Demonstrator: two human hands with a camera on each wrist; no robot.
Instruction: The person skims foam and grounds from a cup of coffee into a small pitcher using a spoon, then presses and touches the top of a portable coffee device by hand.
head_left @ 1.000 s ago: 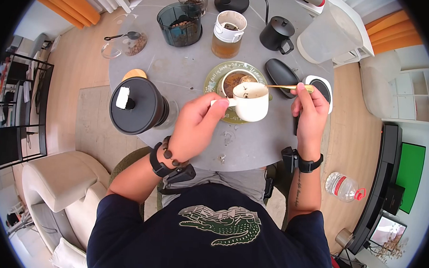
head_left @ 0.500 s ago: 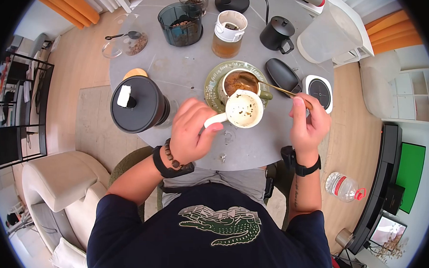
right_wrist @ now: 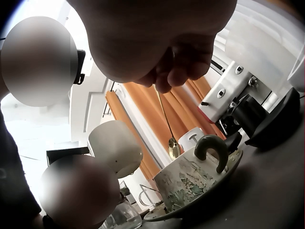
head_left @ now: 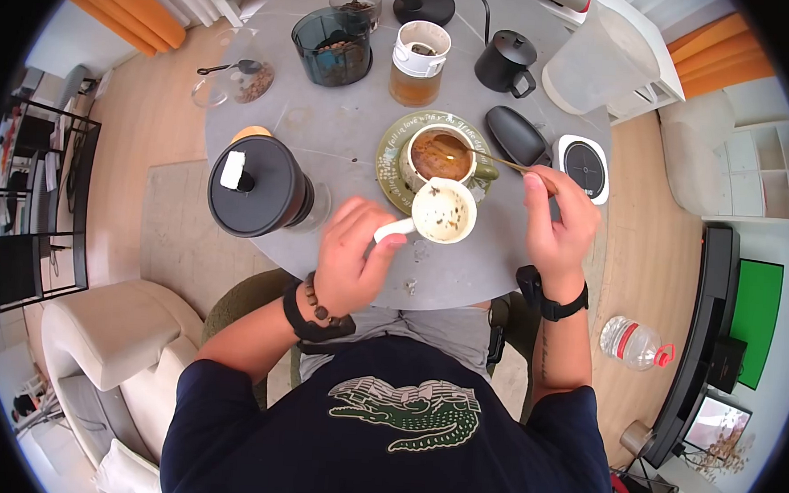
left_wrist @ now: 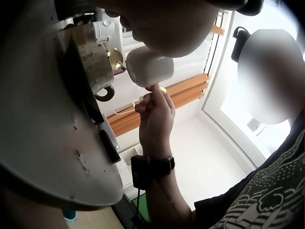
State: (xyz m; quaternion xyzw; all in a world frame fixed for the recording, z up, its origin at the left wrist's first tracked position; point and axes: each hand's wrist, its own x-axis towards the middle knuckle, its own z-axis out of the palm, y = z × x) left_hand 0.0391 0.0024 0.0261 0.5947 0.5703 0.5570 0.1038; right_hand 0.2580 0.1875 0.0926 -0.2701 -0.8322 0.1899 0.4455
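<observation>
My left hand [head_left: 356,244] grips the handle of a small white pitcher [head_left: 457,210]. Its mouth is tipped towards the head camera, and dark specks stick to the inside. With my right hand [head_left: 563,227] I pinch the end of a gold spoon [head_left: 499,160], which slants down to the far side of a patterned cup [right_wrist: 183,181]. Brown, frothy coffee [head_left: 442,160] fills that cup, which stands on a green saucer [head_left: 388,170] with lettering. In the right wrist view the spoon's bowl shows just above the cup's rim. The pitcher hangs on the near side of the cup.
A black-lidded grinder [head_left: 253,190] stands at left. Behind the saucer are a smoky container of beans [head_left: 324,60], a glass with a white dripper [head_left: 420,47] and a black kettle [head_left: 509,61]. At right lie a black dish [head_left: 516,137] and a small scale [head_left: 584,172].
The white pitcher tipped from near upright over the saucer to mouth-up towards the camera, moving nearer my body. The spoon left the pitcher's rim and moved to the coffee cup.
</observation>
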